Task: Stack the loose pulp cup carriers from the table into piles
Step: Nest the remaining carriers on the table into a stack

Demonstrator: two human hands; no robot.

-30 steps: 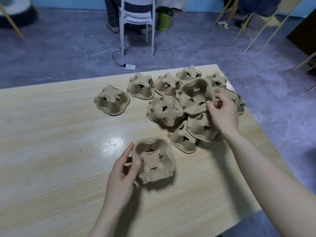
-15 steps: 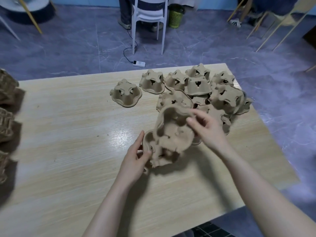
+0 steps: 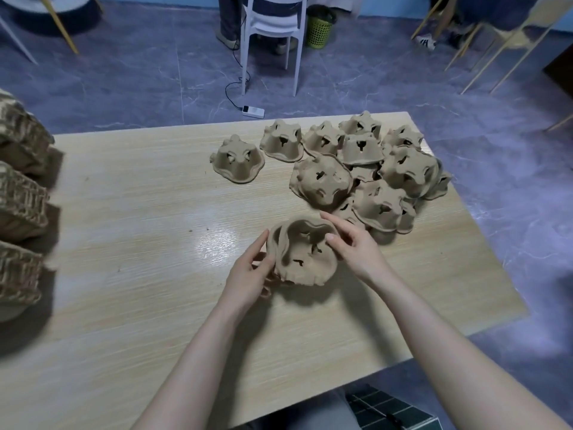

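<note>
Two brown pulp cup carriers (image 3: 302, 254) lie nested, hollow side up, on the wooden table (image 3: 139, 218) in front of me. My left hand (image 3: 248, 274) grips their left rim, thumb along the edge and fingers curled under it. My right hand (image 3: 353, 246) rests on the right rim with the fingers nearly straight and the thumb inside the top carrier. Several loose carriers (image 3: 372, 169) lie upside down in a heap at the table's far right. One more (image 3: 237, 162) sits alone to the left of the heap.
Tall piles of stacked carriers (image 3: 18, 206) line the table's left edge. Beyond the table stand a white chair (image 3: 273, 29) with a seated person, a green basket (image 3: 319, 31) and a power strip (image 3: 252, 111) on the floor. Wooden chairs stand at the back right.
My right hand took a carrier from the heap, brought it over and set it into the one held by my left hand. The camera view swung left, revealing the piles.
</note>
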